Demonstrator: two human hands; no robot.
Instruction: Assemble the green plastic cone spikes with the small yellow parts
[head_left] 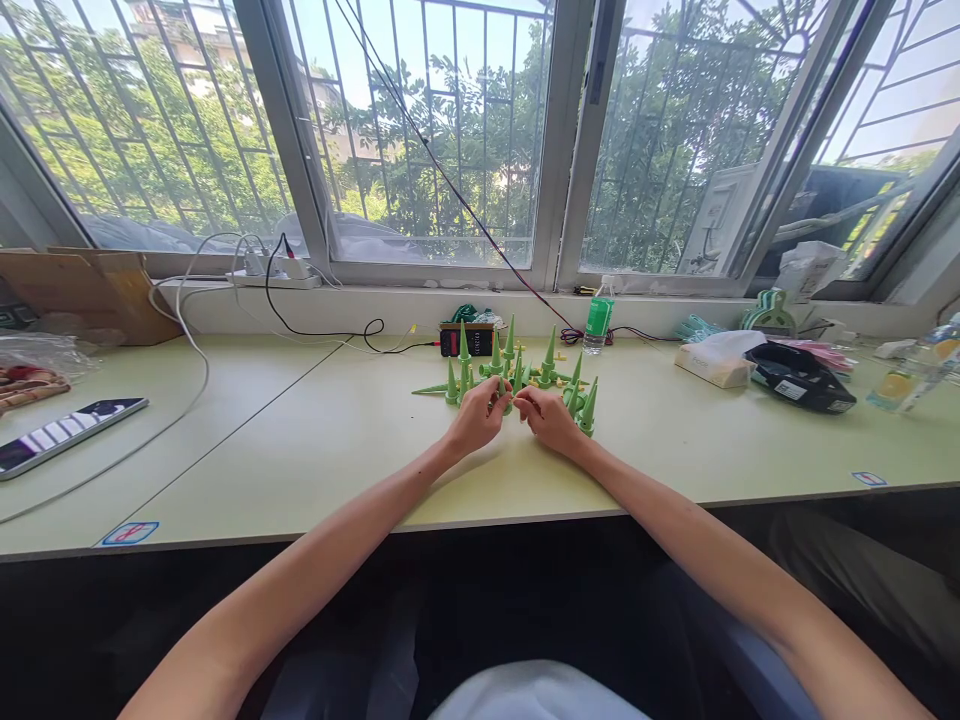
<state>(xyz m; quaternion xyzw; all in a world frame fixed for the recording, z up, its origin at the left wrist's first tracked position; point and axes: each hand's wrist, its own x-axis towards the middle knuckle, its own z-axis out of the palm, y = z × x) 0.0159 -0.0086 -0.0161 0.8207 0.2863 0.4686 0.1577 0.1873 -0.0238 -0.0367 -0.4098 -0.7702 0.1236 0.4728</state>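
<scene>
Near the table's front middle, my left hand (480, 414) pinches a small green cone-shaped spike (502, 391), which points upward between thumb and fingers. Just right of it, my right hand (546, 414) has its fingertips pressed together close to the base of that spike; whatever they hold is too small to make out. Around and behind both hands, several green spikes (550, 355) stand upright with their points up. One long spike (429, 390) lies flat on the left. Small yellow pieces (562, 356) show among them.
Behind the spikes stands a dark phone-like device (466, 340) with a lit display. A green-labelled bottle (598, 318) is by the window wall. On the right lie a tissue pack (716, 362) and a black object (801, 377); on the left, a phone (71, 435) and a white cable (196, 385).
</scene>
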